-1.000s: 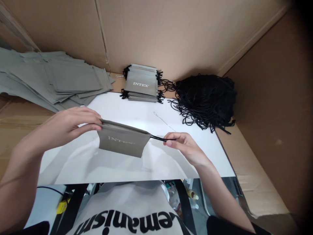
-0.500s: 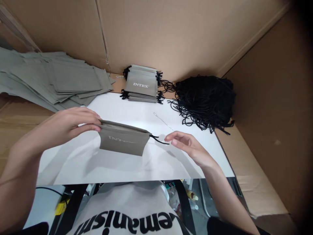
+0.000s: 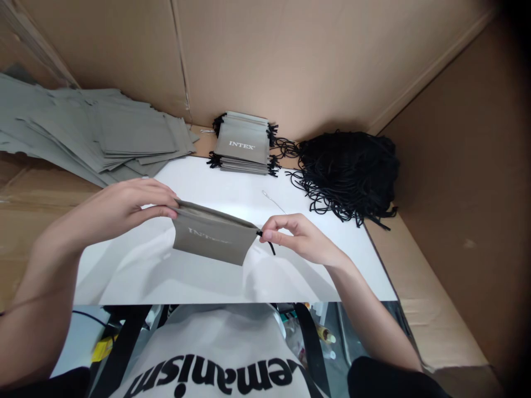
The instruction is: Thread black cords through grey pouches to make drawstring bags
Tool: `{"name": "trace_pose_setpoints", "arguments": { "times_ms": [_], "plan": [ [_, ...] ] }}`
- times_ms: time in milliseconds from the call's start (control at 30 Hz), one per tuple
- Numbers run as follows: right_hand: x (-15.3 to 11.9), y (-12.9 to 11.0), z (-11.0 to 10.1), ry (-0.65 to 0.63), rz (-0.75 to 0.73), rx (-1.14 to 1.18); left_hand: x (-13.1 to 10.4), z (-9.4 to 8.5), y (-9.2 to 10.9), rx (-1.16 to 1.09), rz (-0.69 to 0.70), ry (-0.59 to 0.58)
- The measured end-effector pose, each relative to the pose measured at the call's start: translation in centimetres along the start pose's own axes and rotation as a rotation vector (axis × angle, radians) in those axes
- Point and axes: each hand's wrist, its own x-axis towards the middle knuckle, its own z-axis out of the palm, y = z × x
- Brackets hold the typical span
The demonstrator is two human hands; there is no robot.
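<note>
A grey drawstring pouch point(image 3: 211, 235) with pale INTEX lettering hangs above the white tabletop, its long top edge slightly parted. My left hand point(image 3: 136, 204) pinches the pouch's upper left corner between thumb and fingers. At the opposite top corner, my right hand point(image 3: 290, 235) is closed on the short black cord point(image 3: 272, 248) coming out of the pouch, with the cord's end dangling below the fingertips. Behind the right hand, a thin wire threading tool point(image 3: 271, 200) lies on the table, partly hidden by that hand.
A stack of INTEX pouches with black cord ends point(image 3: 243, 146) stands at the back. Loose grey pouches point(image 3: 136, 130) are heaped at the left, and a tangle of black cords point(image 3: 348, 171) lies at the right. Cardboard walls point(image 3: 290, 61) enclose the white tabletop point(image 3: 199, 177).
My right hand has moved left to the pouch's corner and closed on the black cord. The left hand keeps its pinch on the pouch.
</note>
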Motion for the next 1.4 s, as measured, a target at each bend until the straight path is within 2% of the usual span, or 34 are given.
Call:
{"name": "trace_pose_setpoints", "arguments": {
  "times_ms": [67,233,300,600,900,1000,1200,1300,1400],
  "plan": [
    [-0.3,0.0,-0.1,-0.025,0.018,0.032,-0.3,0.0,-0.2,-0.006,-0.001,0.0],
    [-1.1,0.8,0.0,-0.209,0.112,0.257,-0.8,-0.3,-0.2,-0.007,-0.015,-0.007],
    [-1.4,1.2,0.2,-0.22,0.127,0.302,-0.9,-0.6,0.0,-0.008,-0.028,-0.007],
    [-3.0,2.4,-0.2,-0.07,0.11,0.265,-1.6,-1.0,0.0,0.036,-0.043,0.028],
    [-4.8,2.7,-1.4,0.028,0.12,0.211,-2.0,-1.1,-0.3,0.062,-0.005,0.052],
    [-5.1,2.9,-1.5,0.017,0.123,0.147,-1.9,-1.2,-0.3,0.049,0.013,0.034],
    [-3.3,1.8,-0.4,0.203,-0.05,-0.106,-1.1,-1.1,0.1,0.048,0.037,0.003],
    [-1.9,0.7,0.7,0.129,-0.12,-0.12,-0.7,-0.8,0.2,0.042,0.062,0.008],
    [-0.9,-0.2,1.5,0.083,-0.109,-0.093,-0.7,-0.5,0.1,0.043,0.078,0.022]
  ]
}}
